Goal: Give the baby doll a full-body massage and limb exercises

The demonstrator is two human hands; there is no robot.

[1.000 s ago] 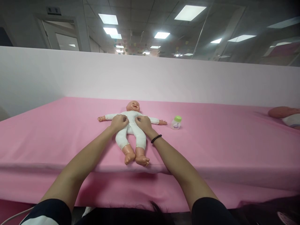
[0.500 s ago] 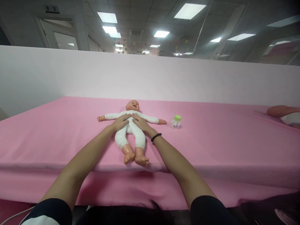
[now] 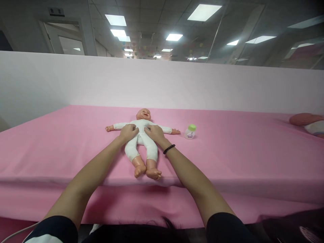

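Note:
A baby doll [image 3: 142, 126] with a white cloth body lies on its back, arms spread and feet toward me. On one side of its torso rests my left hand [image 3: 129, 132], fingers curled and closed against the doll's side. My right hand [image 3: 155, 133], with a dark beaded bracelet [image 3: 169, 149] at the wrist, is closed in the same way on the opposite side. The fingertips of both hands are partly hidden. To the right of the doll's outstretched hand stands a small clear bottle [image 3: 190, 132] with a green cap.
The doll lies on a pink-covered table [image 3: 227, 152] whose front edge runs just below its feet. A white low wall [image 3: 177, 84] with glass above closes off the back. Part of a second doll [image 3: 306, 120] shows at the far right.
Both hands lay flat on the doll's torso with fingers stretched out. Now the fingers are curled in and the hands sit slightly farther apart at its sides. The doll and bottle stay put.

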